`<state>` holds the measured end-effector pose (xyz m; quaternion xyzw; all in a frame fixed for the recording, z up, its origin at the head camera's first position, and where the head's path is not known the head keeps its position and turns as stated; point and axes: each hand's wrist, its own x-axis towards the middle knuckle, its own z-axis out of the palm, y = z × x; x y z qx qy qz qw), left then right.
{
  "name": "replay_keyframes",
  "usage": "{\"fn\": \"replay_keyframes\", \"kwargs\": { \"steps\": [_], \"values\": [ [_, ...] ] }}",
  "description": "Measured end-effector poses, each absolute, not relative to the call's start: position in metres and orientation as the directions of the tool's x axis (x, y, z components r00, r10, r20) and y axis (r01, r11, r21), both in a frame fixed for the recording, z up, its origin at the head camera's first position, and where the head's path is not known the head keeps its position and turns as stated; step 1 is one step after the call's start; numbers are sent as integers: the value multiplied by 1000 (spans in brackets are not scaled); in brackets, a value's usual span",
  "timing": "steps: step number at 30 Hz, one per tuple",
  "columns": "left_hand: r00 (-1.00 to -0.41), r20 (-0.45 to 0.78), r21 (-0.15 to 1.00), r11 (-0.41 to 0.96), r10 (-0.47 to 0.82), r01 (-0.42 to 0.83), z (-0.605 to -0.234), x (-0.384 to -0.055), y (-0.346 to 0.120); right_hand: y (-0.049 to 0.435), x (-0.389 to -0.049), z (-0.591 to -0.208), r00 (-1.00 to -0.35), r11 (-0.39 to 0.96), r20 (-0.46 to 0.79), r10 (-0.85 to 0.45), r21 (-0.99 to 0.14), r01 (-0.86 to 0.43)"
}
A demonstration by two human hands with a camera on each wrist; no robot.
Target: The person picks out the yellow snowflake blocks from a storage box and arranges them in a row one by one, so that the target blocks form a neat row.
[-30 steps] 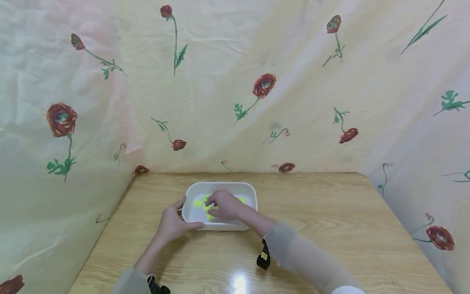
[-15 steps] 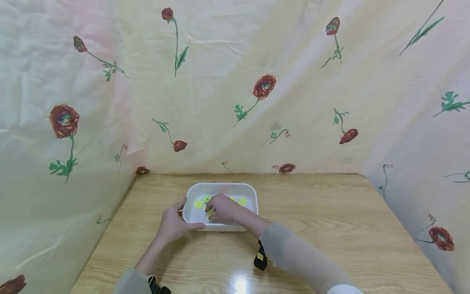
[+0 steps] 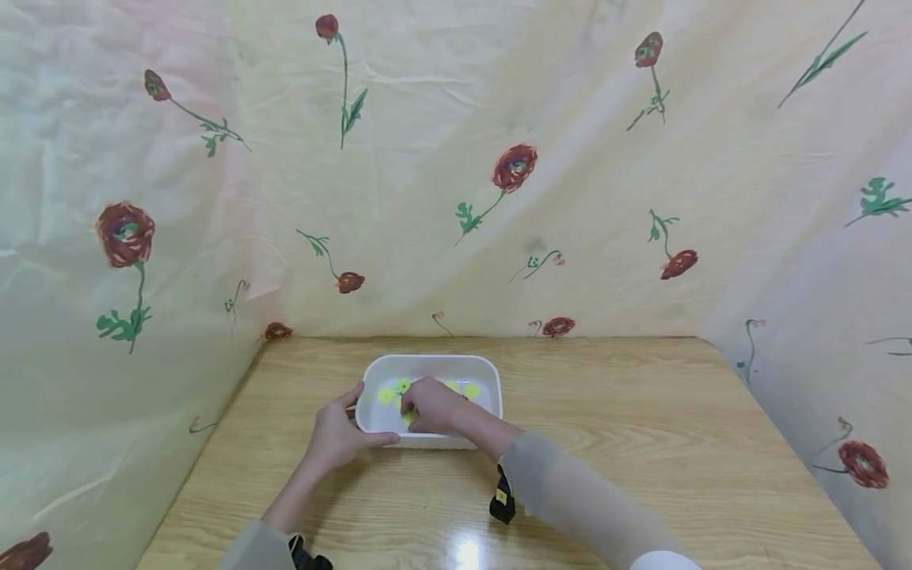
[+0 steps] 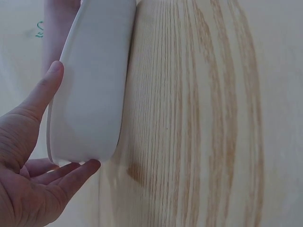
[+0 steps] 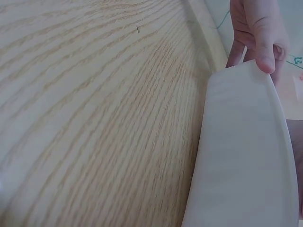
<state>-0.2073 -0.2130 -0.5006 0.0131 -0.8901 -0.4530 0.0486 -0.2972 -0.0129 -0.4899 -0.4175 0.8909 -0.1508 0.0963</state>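
Observation:
A white, rounded rectangular plastic tub (image 3: 442,365) stands on the wooden table, with several small round yellow pieces (image 3: 386,396) scattered over its floor. My left hand (image 3: 338,432) grips the tub's near left corner. In the left wrist view, the thumb lies along the long side of the tub (image 4: 94,85) and the fingertips press its short end. My right hand (image 3: 436,406) reaches down inside the tub, fingers curled and pointing left among the yellow pieces. Its fingertips are mostly hidden behind the hand, so I cannot tell what they hold.
The pale wood-grain table (image 3: 606,427) extends far to the right of the tub. A flower-printed cloth (image 3: 427,158) hangs behind and along both sides. Black wrist cameras, one of them the right-hand camera (image 3: 503,499), sit below the forearms.
Inside the tub, my right hand has shifted slightly and its fingers have drawn closer together. My left hand keeps its grip on the corner, and the tub has stayed in place.

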Motion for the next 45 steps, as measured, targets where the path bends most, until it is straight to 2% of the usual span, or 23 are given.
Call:
{"fn": "replay_keyframes", "kwargs": {
  "steps": [9, 16, 25, 28, 34, 45],
  "values": [
    [-995, 76, 807, 590, -64, 24, -502, -209, -212, -15, -298, -489, -640, 624, -74, -765, -333, -707],
    [-995, 82, 809, 587, -64, 29, -502, -209, -210, -16, -301, -489, -610, 603, -89, -788, -315, -733],
    [-996, 70, 816, 577, -59, 23, -502, -211, -211, -9, -306, -477, -587, 552, 49, -808, -285, -784],
    [-996, 71, 817, 576, -61, 23, -502, -211, -211, -5, -309, -471, -594, 553, 86, -800, -282, -784],
    [-995, 63, 810, 587, -73, 9, -501, -209, -211, 5, -310, -454, -630, 558, 145, -763, -345, -755],
    [-996, -4, 794, 605, -88, -57, -497, -208, -212, 28, -309, -435, -680, 586, 170, -713, -387, -712]
  ]
}}
